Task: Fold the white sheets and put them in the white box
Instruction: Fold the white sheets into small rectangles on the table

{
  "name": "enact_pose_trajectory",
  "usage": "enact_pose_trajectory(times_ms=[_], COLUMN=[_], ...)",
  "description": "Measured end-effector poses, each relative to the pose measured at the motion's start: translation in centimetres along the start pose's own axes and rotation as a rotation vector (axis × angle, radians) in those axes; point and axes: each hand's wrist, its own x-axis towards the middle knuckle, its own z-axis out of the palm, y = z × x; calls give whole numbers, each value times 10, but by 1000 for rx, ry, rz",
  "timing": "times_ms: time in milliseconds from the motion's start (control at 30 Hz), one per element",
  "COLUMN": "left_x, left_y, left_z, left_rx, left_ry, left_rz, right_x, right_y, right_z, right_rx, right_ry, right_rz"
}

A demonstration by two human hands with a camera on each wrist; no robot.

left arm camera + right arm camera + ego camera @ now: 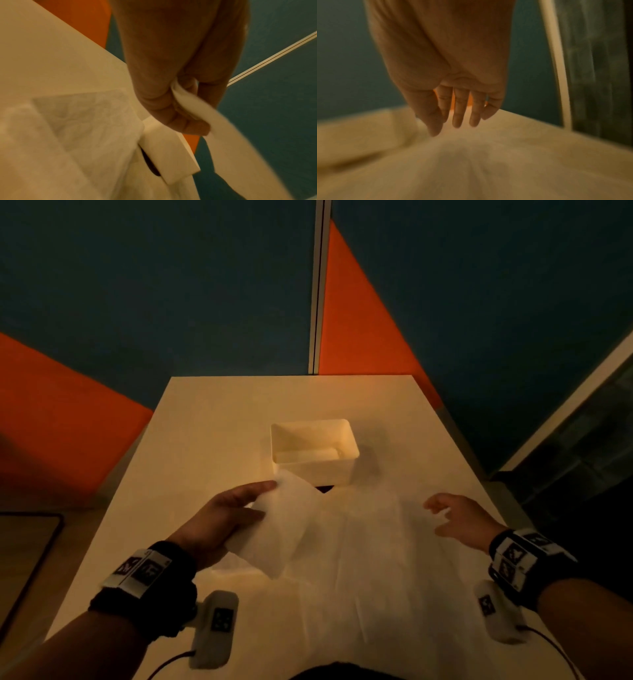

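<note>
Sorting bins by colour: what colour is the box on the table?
White, tinted cream by the warm light; the box shows best in the head view.

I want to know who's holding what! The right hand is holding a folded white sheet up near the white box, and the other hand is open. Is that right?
Not quite. The left hand grips the folded white sheet near the white box; the head and left wrist views show it. The right hand is the open one, holding nothing.

white sheet (291,525), white box (313,470), orange-and-teal wall (359,330)
</note>
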Motion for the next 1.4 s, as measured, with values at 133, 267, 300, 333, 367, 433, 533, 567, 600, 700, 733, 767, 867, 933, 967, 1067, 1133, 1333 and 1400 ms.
enact_pose_trajectory(times_ms=[133,267,300,333,367,433,533,567,600,700,733,767,867,933,967,1067,1133,1333,1400], left_x=[2,10,11,12,13,15,17,18,18,19,19,20,20,21,21,23,25,23,25], left_y=[-16,-34,-37,-40,-42,-46,-49,-50,-50,-51,-51,-51,-51,-51,-52,-55,-57,-53,-47], left_z=[-18,-29,-30,-31,-31,-32,-34,-35,-35,-37,-37,-38,-40,-40,-40,-41,-43,-35,-27], left_rx=[59,197,248,304,362,477,629,654,669,693,694,696,734,768,791,887,974,1245,1254], left_ry=[138,247,276,305,335,389,431,436,438,461,473,484,509,512,508,500,510,585,556], left_rz=[-45,-38,-28,-26,-30,-31,-24,-26,-27,-12,5,17,30,44,47,62,72,109,220], right_x=[0,-3,-3,-3,-1,0,3,3,3,2,1,0,-2,-4,-4,-8,-11,-18,-22], right_y=[20,17,17,17,17,15,16,16,17,18,17,17,17,16,16,9,1,-34,-48], right_z=[8,22,25,28,31,34,35,34,34,32,31,30,27,24,22,12,4,-19,-24], right_rx=[-310,-495,-527,-554,-575,-607,-638,-640,-641,-631,-623,-617,-617,-613,-615,-640,-649,-264,21], right_ry=[-114,-157,-157,-152,-141,-113,-101,-98,-92,-52,-38,-31,-22,-16,-16,-35,-44,33,78], right_rz=[28,-16,-21,-26,-34,-45,-77,-88,-95,-103,-107,-108,-120,-131,-133,-145,-165,-238,-267])
